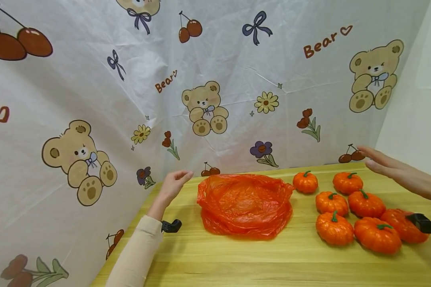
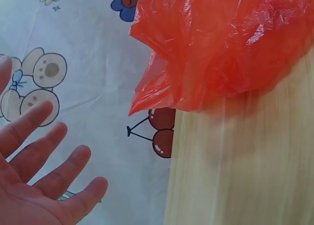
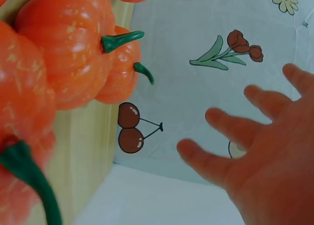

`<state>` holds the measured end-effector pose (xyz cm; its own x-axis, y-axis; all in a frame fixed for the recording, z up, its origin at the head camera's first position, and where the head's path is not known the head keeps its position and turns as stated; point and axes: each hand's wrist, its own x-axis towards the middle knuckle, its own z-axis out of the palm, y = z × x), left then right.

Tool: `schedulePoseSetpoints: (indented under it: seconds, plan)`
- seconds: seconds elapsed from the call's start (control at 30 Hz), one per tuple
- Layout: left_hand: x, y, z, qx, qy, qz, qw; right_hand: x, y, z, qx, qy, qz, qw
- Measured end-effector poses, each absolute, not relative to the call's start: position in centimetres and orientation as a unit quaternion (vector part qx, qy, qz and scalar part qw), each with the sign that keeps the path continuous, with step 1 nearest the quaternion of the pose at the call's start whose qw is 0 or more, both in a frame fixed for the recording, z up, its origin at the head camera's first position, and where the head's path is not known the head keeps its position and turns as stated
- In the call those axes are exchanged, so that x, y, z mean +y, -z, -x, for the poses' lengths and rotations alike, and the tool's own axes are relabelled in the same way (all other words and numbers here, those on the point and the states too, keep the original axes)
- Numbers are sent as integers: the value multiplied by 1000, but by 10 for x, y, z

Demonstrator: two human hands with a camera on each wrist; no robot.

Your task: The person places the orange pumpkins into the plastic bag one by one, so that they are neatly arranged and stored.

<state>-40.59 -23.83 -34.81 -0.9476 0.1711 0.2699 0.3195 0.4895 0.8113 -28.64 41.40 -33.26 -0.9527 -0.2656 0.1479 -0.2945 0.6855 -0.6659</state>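
A red translucent plastic bag [image 1: 246, 207] lies crumpled on the wooden table, its mouth spread wide. To its left my left hand [image 1: 173, 185] hovers, touching nothing; the left wrist view shows its fingers [image 2: 78, 166] spread apart, with the bag [image 2: 221, 43] beyond them. At the right, several small orange pumpkins [image 1: 366, 204] with green stems sit in a cluster. Above and to the right of them my right hand [image 1: 398, 170] is held in the air with fingers extended and holds nothing. In the right wrist view, its fingers [image 3: 235, 129] are spread, apart from the pumpkins [image 3: 68, 43].
One pumpkin [image 1: 305, 182] stands by itself close to the bag's right edge. Behind the table [image 1: 215, 259] hangs a pale cloth [image 1: 237, 71] printed with bears, cherries and flowers, which also runs along the left side. A plain white wall [image 1: 416, 131] borders the right.
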Motion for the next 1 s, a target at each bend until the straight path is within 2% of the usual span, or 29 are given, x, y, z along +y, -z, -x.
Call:
schedulePoseSetpoints:
  seconds: [0.27, 0.73, 1.0]
  plan:
    - [-238, 364, 410, -828, 543, 118, 69, 429, 350, 281, -923, -348, -162, 12]
    - [-232, 387, 413, -779, 618, 102, 35, 451, 378, 275, -930, -317, -174, 70]
    - [-226, 400, 415, -767, 633, 106, 25, 462, 385, 272, -930, -329, -155, 53]
